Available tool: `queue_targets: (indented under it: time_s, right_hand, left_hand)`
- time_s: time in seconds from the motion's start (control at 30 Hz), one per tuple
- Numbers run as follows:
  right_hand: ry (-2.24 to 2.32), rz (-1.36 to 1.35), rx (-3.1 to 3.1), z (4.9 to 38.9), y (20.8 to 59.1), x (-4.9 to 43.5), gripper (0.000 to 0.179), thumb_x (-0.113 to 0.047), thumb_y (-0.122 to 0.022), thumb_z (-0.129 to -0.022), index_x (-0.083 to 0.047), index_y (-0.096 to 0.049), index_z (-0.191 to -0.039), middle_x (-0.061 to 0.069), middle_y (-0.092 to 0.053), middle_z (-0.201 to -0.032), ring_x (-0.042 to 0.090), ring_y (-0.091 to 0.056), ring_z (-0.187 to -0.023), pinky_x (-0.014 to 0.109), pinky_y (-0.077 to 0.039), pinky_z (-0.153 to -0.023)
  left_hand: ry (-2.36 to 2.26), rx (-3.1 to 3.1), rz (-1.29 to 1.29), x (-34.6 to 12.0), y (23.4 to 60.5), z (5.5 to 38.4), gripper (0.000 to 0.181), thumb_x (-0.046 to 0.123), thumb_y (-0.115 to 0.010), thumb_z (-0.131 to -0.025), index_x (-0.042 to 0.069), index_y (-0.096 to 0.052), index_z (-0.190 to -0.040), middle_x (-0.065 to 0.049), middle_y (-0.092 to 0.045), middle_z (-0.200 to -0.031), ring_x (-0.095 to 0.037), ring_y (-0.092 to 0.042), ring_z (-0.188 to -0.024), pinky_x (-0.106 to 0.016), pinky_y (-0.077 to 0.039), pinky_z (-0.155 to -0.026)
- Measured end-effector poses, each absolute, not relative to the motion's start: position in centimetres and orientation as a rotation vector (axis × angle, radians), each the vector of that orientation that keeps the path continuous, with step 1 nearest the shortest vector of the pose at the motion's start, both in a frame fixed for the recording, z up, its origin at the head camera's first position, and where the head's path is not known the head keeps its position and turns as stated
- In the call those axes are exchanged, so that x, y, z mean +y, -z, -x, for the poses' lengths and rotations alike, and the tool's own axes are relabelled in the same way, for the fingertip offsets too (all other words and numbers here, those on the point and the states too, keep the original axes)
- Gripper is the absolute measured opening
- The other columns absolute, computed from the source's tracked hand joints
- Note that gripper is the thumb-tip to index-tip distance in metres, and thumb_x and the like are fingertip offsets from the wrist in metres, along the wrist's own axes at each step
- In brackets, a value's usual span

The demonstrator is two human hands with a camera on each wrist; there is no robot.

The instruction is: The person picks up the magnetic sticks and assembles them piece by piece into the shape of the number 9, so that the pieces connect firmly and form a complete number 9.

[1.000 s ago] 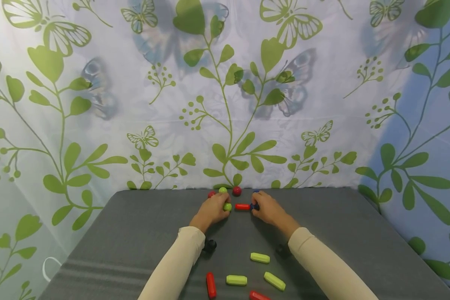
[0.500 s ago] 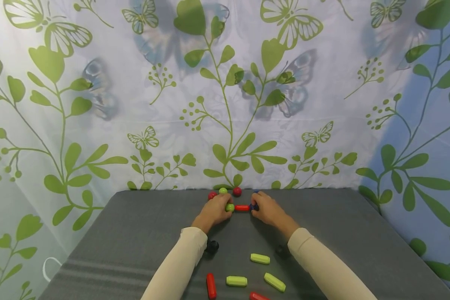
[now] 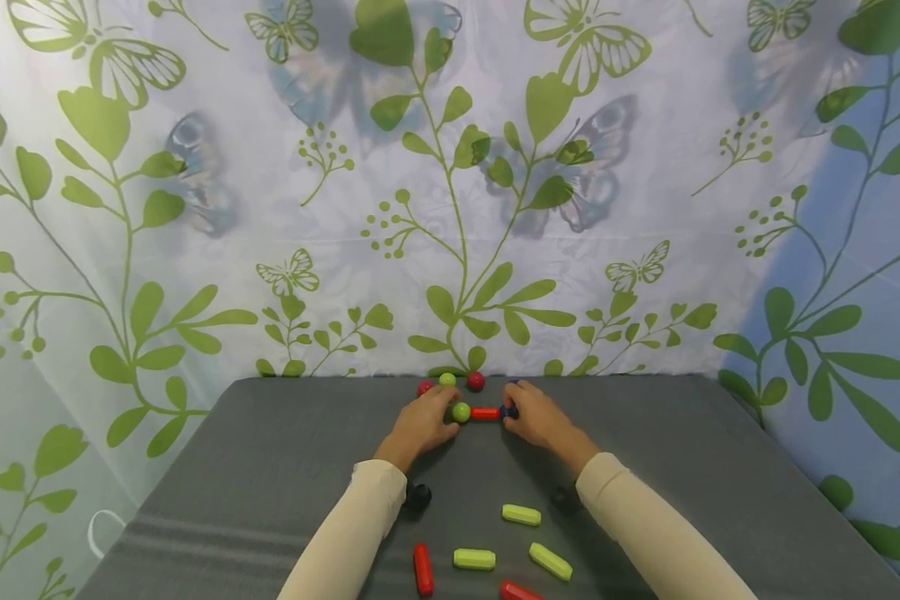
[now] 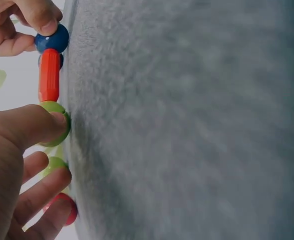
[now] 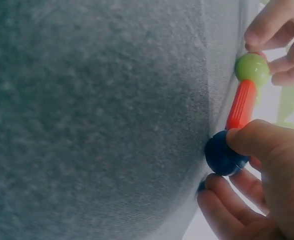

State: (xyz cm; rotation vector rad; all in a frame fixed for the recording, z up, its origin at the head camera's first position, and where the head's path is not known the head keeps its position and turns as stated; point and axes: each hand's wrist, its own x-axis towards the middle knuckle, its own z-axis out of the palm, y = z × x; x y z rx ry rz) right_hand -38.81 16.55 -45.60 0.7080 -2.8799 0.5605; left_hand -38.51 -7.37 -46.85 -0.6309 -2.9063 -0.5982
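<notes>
A red rod point(image 3: 484, 413) joins a green ball point(image 3: 461, 412) on its left to a dark blue ball point(image 5: 222, 154) on its right, close to the far edge of the table. My right hand point(image 3: 536, 414) pinches the blue ball between thumb and fingers. Beside the green ball is my left hand point(image 3: 420, 425), its fingers spread and loosely bent. In the left wrist view the left thumb point(image 4: 41, 127) overlaps that ball, while the other fingers stand apart from it. Another blue ball point(image 5: 202, 186) shows partly behind the right fingers.
Along the back edge lie a red ball point(image 3: 476, 381), another green ball point(image 3: 447, 379) and a second red ball point(image 3: 424, 389). Black balls point(image 3: 418, 497) sit by the sleeves. Nearer are yellow-green rods point(image 3: 474, 559) and red rods point(image 3: 423, 569). A patterned curtain point(image 3: 330, 208) hangs behind the grey table.
The left hand has brought the green ball right, against the rod's left end, then loosened its fingers and drawn back slightly left. The right hand has kept its grip on the blue ball.
</notes>
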Motion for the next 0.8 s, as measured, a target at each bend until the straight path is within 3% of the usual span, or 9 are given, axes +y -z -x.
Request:
queue_targets:
  time_s: [0.23, 0.4, 0.53, 0.8]
  right_hand:
    - [-0.451, -0.641, -2.910, 38.9, 44.7, 15.5, 0.026, -0.019, -0.080, -0.086, -0.012, -0.059, -0.100, 0.002, -0.051, -0.095, 0.020, -0.051, -0.076, 0.040, -0.046, -0.067]
    - [-0.418, -0.787, -2.829, 38.6, 44.0, 14.1, 0.030, -0.018, -0.080, -0.088, -0.009, -0.064, -0.112, 0.007, -0.060, -0.107, 0.021, -0.059, -0.085, 0.042, -0.051, -0.074]
    - [-0.387, -0.870, -2.808, 38.4, 44.2, 13.3, 0.026, -0.014, -0.079, -0.088, -0.008, -0.067, -0.110, 0.006, -0.061, -0.105, 0.023, -0.061, -0.086, 0.044, -0.053, -0.074]
    - [-0.389, -0.847, -2.812, 38.4, 45.3, 12.6, 0.018, -0.012, -0.080, -0.088, -0.012, -0.070, -0.103, 0.001, -0.060, -0.098, 0.022, -0.062, -0.086, 0.043, -0.053, -0.074]
  left_hand:
    - [0.461, -2.831, 0.693, -8.7, 46.0, 36.7, 0.045, 0.027, -0.078, -0.089, 0.020, -0.059, -0.129, -0.003, -0.060, -0.126, -0.022, -0.065, -0.098, -0.045, -0.053, -0.083]
    - [0.335, -2.754, 0.861, -7.5, 44.7, 34.4, 0.033, 0.028, -0.079, -0.089, 0.018, -0.065, -0.117, 0.003, -0.063, -0.113, -0.014, -0.064, -0.090, -0.036, -0.054, -0.076]
    - [0.246, -2.735, 1.112, -5.3, 44.0, 31.8, 0.024, 0.033, -0.077, -0.090, 0.020, -0.068, -0.109, 0.010, -0.061, -0.103, -0.005, -0.060, -0.082, -0.027, -0.050, -0.069]
    - [0.181, -2.682, 1.478, -2.3, 44.4, 28.2, 0.024, 0.042, -0.077, -0.089, 0.025, -0.072, -0.105, 0.016, -0.062, -0.097, 0.005, -0.056, -0.078, -0.017, -0.046, -0.066]
